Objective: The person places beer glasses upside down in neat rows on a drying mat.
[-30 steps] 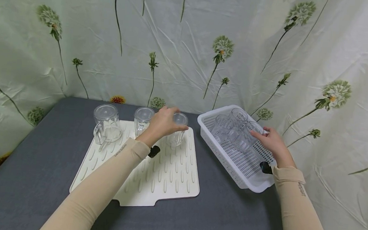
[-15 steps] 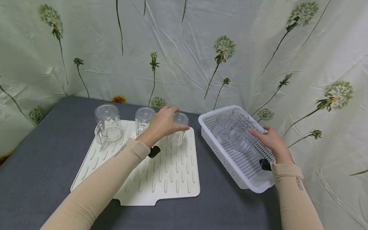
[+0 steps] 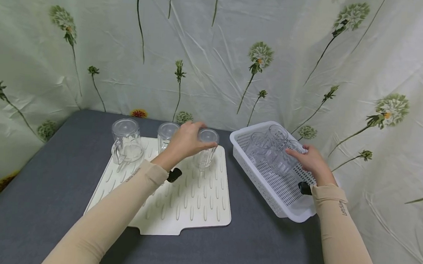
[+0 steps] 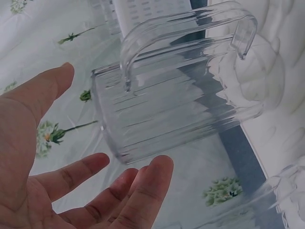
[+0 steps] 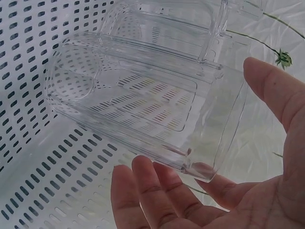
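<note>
My left hand (image 3: 185, 143) hovers beside an upside-down clear mug (image 3: 207, 147) on the white ridged mat (image 3: 193, 207). In the left wrist view its thumb (image 4: 52, 86) is apart from the mug's base and the fingers spread below. Two more inverted mugs stand on the mat: a middle mug (image 3: 165, 134), partly behind my hand, and a large handled mug (image 3: 126, 139) at the left. My right hand (image 3: 314, 163) holds a clear mug (image 5: 143, 109) near its rim inside the white basket, thumb on one side and fingers on the other.
The perforated white basket (image 3: 259, 186) stands at an angle on the right. Two other clear glasses, a near glass (image 3: 259, 144) and a far glass (image 3: 278, 136), sit at its back end. A dark cloth (image 3: 205, 251) covers the table, and a flowered curtain (image 3: 207, 68) hangs behind.
The view has shifted slightly, moving the scene a little to the right in frame. Both hands and the mugs keep nearly the same places.
</note>
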Action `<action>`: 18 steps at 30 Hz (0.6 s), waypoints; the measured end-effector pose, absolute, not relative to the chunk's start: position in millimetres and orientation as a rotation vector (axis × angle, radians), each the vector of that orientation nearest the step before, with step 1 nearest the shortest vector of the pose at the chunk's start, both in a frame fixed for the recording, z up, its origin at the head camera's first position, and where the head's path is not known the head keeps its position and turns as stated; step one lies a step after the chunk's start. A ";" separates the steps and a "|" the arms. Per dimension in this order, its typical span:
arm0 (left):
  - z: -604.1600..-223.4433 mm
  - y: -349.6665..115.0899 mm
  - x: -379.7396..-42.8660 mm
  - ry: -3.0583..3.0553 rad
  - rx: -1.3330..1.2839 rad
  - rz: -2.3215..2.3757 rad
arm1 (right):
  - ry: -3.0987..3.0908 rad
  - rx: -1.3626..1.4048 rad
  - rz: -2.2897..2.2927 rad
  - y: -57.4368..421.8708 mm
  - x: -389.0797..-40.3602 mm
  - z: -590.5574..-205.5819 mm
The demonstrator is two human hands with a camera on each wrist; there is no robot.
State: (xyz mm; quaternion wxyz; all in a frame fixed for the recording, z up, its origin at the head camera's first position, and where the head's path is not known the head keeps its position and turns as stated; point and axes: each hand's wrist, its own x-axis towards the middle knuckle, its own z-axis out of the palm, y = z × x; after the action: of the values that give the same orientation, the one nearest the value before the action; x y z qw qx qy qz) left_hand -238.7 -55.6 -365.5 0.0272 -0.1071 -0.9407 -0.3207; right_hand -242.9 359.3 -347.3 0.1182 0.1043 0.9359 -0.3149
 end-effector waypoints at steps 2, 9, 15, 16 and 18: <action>-364.5 -57.2 -237.2 -2.903 -0.330 -0.977 | 2.741 0.301 -0.908 359.0 -242.7 -346.2; -360.5 -62.2 -230.1 -2.880 -0.355 -0.989 | 2.760 0.299 -0.896 358.7 -244.7 -348.1; -357.6 -65.6 -221.9 -2.852 -0.375 -1.012 | 2.760 0.319 -0.931 358.5 -244.2 -350.9; -357.3 -66.3 -220.5 -2.847 -0.376 -1.019 | 2.760 0.319 -0.935 358.4 -244.1 -351.0; -357.3 -68.0 -217.9 -2.840 -0.377 -1.036 | 2.759 0.318 -0.938 358.0 -243.4 -350.8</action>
State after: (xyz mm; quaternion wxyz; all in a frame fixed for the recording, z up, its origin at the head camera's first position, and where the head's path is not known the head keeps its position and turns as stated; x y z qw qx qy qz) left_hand -217.9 -68.0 -357.3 0.0477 -0.1237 -0.9311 -0.3397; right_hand -243.4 358.0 -350.8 0.1050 0.1080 0.9360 -0.3182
